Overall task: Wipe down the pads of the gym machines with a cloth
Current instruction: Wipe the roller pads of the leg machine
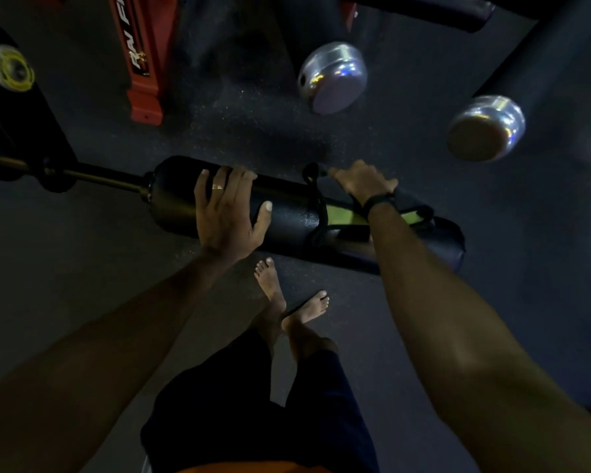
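- The roller pad lies crosswise just under both arms, a long black padded cylinder on a steel bar that runs off past the left hand toward the machine's dark frame.
- The left hand is wrapped over the pad's near end, fingers curled across the top and thumb pressing the near face; it grips the pad itself, no cloth under it.
- The right hand sits further along, fingers closed over the far edge. Under and around its wrist lies the cloth, dark with a yellow-green panel and a black looped strap, draped over the pad. Whether the fingers pinch the cloth or only press on it, I cannot tell.
- The pad looks like vinyl over foam: it should give a little under a squeeze, and its smooth skin may be slick once damp.
- It may roll on its bar, so the steadying grip near the bar end seems the sensible hold.
- The cloth is limp and light; bunching it in the palm would probably wipe better than dragging it by the strap.
- Two chrome end caps hang beyond the right hand, well clear.
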